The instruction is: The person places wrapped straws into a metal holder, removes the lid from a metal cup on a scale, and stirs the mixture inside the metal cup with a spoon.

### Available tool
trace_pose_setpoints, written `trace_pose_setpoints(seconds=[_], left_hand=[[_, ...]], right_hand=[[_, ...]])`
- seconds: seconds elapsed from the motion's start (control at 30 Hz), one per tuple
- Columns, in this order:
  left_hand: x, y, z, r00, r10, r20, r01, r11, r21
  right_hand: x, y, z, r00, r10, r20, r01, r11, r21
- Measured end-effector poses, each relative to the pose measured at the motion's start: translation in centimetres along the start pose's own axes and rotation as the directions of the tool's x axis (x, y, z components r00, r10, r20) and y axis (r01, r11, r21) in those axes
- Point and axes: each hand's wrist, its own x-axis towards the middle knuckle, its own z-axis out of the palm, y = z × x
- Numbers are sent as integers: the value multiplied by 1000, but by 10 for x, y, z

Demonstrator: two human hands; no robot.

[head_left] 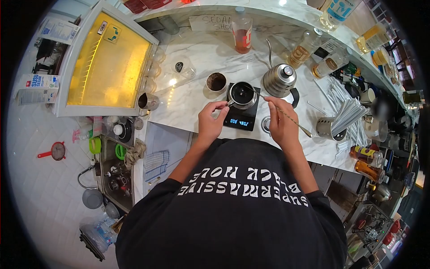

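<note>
A round coffee pot (242, 93) with dark liquid inside stands on a black digital scale (240, 121) with lit blue digits. My left hand (211, 120) is closed on the pot's handle at its left side. In my right hand (282, 123) is a long twisted bar spoon (289, 115), pinched near its middle and slanting over the rim, its far end in the pot. A cup of brown coffee grounds (216, 82) sits left of the pot. To the right stands a steel gooseneck kettle (279, 80), and a round metal lid (266, 124) lies partly behind my right hand.
A perforated holder of straws (330, 128) and loose wrapped straws are on the right. Behind the scale stands a bottle with red liquid (242, 38). A small metal pitcher (148, 101) is at the left edge, beside a yellow-lit display case (109, 58). A sink (117, 175) lies lower left.
</note>
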Motion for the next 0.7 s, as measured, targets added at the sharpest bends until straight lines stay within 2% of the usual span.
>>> trace_pose_setpoints(seconds=[0.07, 0.27, 0.37, 0.57, 0.7], left_hand=[[0, 1, -1, 1000, -5, -1, 5, 1000, 5], [-1, 2, 3, 1000, -14, -13, 14, 1000, 5], [-1, 4, 2, 999, 40, -26, -38, 995, 96], [-4, 6, 0, 998, 43, -38, -38, 993, 112], [-5, 1, -1, 999, 44, -23, -40, 990, 136]], right_hand=[[-1, 4, -2, 999, -15, -36, 14, 1000, -17], [-2, -2, -1, 999, -33, 35, 32, 999, 15], [0, 0, 1, 1000, -5, 11, 5, 1000, -3], [-3, 2, -6, 1000, -28, -8, 28, 1000, -9], [1, -3, -3, 998, -5, 66, 5, 1000, 2]])
